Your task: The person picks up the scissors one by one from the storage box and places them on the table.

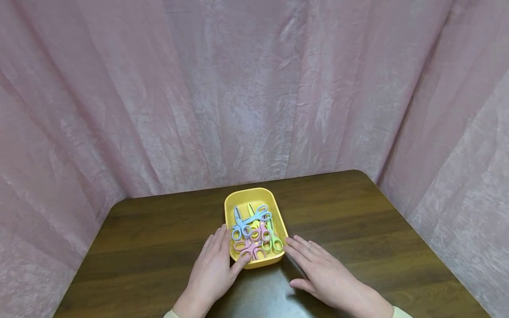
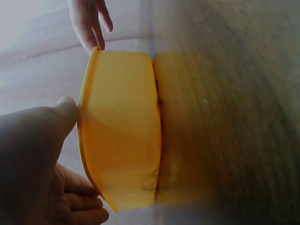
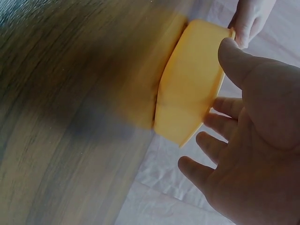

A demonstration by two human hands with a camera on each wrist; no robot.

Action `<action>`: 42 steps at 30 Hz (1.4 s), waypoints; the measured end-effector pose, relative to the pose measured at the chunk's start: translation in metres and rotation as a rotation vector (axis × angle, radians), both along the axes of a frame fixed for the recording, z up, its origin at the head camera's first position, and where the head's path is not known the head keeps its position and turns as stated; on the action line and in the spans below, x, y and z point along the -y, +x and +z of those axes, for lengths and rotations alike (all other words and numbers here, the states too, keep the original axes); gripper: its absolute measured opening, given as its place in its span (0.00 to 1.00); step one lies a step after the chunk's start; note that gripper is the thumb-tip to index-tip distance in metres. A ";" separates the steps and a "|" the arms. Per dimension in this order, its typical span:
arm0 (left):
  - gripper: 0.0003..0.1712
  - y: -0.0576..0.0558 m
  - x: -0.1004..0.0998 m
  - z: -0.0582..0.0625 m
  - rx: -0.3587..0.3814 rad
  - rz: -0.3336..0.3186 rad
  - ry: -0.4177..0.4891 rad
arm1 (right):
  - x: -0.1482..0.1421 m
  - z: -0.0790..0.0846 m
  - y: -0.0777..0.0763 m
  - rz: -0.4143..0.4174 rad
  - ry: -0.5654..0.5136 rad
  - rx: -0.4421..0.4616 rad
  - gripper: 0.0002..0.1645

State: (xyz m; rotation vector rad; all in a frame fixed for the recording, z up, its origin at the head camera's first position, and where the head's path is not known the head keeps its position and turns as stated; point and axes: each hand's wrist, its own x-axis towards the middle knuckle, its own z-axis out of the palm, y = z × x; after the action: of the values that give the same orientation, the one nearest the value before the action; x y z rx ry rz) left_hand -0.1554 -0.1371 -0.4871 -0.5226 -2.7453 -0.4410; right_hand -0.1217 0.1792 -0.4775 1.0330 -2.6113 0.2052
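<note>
In the head view, the left hand [image 1: 212,270] reaches forward with its fingers along the left side of a yellow tray [image 1: 260,264] and its thumb over the near rim, gripping that corner; the right hand [image 1: 324,271] lies open, fingers extended, fingertips at the right side near the front. The tray sits upright on the wooden table [image 1: 139,243], holding blue scissors [image 1: 241,226], pink scissors [image 1: 260,229], green scissors [image 1: 272,235] and yellow scissors [image 1: 250,208], overlapping. In the left wrist view, the left thumb contacts the rim; the tray's outer wall appears smooth. In the right wrist view, the right fingers are spread, the thumb at the rim.
</note>
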 end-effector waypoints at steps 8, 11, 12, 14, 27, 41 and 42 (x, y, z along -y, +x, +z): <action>0.54 0.002 0.002 0.001 0.020 -0.033 -0.025 | 0.003 0.004 0.003 -0.008 -0.012 0.016 0.49; 0.54 0.003 0.002 0.002 0.019 -0.041 -0.027 | 0.004 0.006 0.003 -0.003 -0.008 0.006 0.48; 0.54 0.003 0.002 0.002 0.018 -0.043 -0.025 | 0.003 0.006 0.002 0.001 -0.007 0.002 0.47; 0.54 0.004 0.001 0.003 0.012 -0.047 -0.026 | 0.002 0.008 0.000 0.010 -0.006 -0.006 0.45; 0.53 0.004 0.000 0.004 -0.009 -0.045 -0.044 | 0.018 0.027 -0.040 0.062 -0.036 -0.036 0.39; 0.53 0.004 0.000 0.001 -0.047 -0.048 -0.071 | 0.045 0.031 -0.075 0.065 0.023 -0.003 0.37; 0.53 0.004 0.000 0.001 -0.049 -0.048 -0.073 | 0.048 0.031 -0.076 0.065 0.030 -0.007 0.37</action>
State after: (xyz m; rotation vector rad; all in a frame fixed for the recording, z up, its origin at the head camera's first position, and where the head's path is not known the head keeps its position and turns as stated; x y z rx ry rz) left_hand -0.1518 -0.1375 -0.4865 -0.6106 -2.7154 -0.3363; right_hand -0.1978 0.1315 -0.4461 1.1274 -2.5841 0.1777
